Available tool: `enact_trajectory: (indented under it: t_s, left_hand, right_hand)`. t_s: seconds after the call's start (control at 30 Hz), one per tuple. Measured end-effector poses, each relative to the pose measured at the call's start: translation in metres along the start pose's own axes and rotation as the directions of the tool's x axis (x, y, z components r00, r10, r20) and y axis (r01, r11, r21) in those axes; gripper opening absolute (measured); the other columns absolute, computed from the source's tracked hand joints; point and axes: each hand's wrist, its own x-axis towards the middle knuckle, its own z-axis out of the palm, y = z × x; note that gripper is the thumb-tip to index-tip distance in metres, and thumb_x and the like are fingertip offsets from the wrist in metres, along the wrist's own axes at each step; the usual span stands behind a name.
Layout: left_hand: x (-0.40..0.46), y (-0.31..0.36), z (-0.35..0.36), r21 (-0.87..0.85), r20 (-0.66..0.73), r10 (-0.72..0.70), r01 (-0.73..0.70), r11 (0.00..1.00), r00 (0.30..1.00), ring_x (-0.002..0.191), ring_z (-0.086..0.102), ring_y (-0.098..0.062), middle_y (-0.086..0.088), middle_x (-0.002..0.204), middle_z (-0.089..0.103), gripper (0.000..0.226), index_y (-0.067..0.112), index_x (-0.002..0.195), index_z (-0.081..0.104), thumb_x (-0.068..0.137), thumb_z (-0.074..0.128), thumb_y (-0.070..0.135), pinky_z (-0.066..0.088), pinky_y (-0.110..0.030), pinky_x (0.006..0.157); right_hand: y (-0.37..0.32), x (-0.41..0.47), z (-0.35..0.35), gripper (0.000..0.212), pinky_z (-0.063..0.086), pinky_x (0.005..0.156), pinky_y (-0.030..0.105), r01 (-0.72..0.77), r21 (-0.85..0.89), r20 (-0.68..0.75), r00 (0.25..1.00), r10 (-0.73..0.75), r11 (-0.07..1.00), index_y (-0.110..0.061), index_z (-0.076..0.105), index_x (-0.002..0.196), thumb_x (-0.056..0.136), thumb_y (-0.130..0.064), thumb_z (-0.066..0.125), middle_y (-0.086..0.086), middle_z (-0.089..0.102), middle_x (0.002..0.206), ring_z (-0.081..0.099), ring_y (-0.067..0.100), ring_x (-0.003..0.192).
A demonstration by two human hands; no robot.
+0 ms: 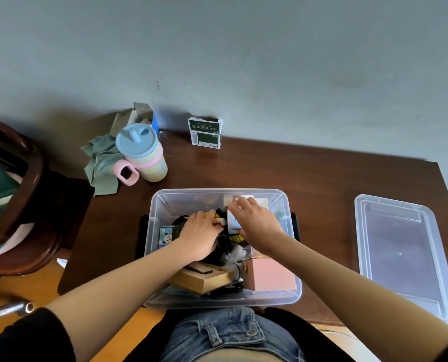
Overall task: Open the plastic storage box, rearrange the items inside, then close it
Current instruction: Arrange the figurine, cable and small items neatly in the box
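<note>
Box: clear plastic storage box [219,300] stands open on the dark wooden table [322,176], at its near edge, just in front of the person's waist.
Lid: clear lid [403,254] lies flat on the table, well apart to the right of the box; its near corner runs close to the frame edge.
Left hand: left hand [198,237] reaches down into the middle of the box, fingers curled round a small pale and yellow object [216,218]; what that object is cannot be made out.
Right hand: right hand [257,223] hovers over the far right part of the box, fingers bent toward white cards or packets [234,220]; whether it grips them cannot be told.
Contents: pink box [272,275] and brown cardboard box [204,279] sit at the near side, a small blue cartoon box [166,235] at the left wall; dark tangled items under the hands are largely hidden.
Table, far side: pastel cup [144,152] with blue lid and pink handle, green cloth [101,163] beside it, green-and-white carton [205,133] against the wall.
Left edge: wooden chair [29,194], partly cut off.
</note>
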Motion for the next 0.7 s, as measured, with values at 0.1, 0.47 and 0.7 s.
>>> enact_trajectory:
  t_s: [0.1,0.47,0.7]
  left_hand:
    - [0.002,0.013,-0.007,0.2,0.058,0.002,-0.013,0.98,0.998,0.14,0.016,-0.039,-0.017,0.153,0.016,0.049,0.02,0.139,0.043,0.093,0.054,0.033,0.01,-0.057,0.115]
    - [0.008,0.014,-0.024,0.13,0.036,0.244,-0.246,0.96,0.969,0.123,0.041,-0.024,-0.008,0.129,0.055,0.046,0.009,0.123,0.057,0.098,0.037,0.043,0.034,-0.037,0.101]
    - [0.018,0.014,-0.025,0.312,0.18,0.221,-0.269,0.911,0.959,0.135,0.027,-0.029,-0.014,0.142,0.043,0.061,0.006,0.132,0.043,0.098,0.029,0.055,0.033,-0.04,0.098]
  right_hand:
    - [0.002,-0.004,0.001,0.049,0.044,0.068,0.029,-0.041,0.041,-0.013,0.999,0.041,0.998,-0.014,0.04,0.13,0.086,-0.009,0.059,0.005,0.04,0.131,0.04,0.023,0.115]
    - [0.028,-0.019,0.013,0.051,0.049,0.088,0.033,-0.086,0.381,-0.071,0.99,0.122,0.92,-0.019,0.047,0.133,0.085,-0.019,0.065,0.0,0.047,0.131,0.042,0.019,0.121]
    - [0.034,-0.021,0.019,0.048,0.047,0.089,0.03,-0.064,0.463,-0.124,0.983,0.136,0.884,-0.018,0.051,0.129,0.084,-0.018,0.067,-0.001,0.052,0.126,0.046,0.017,0.116]
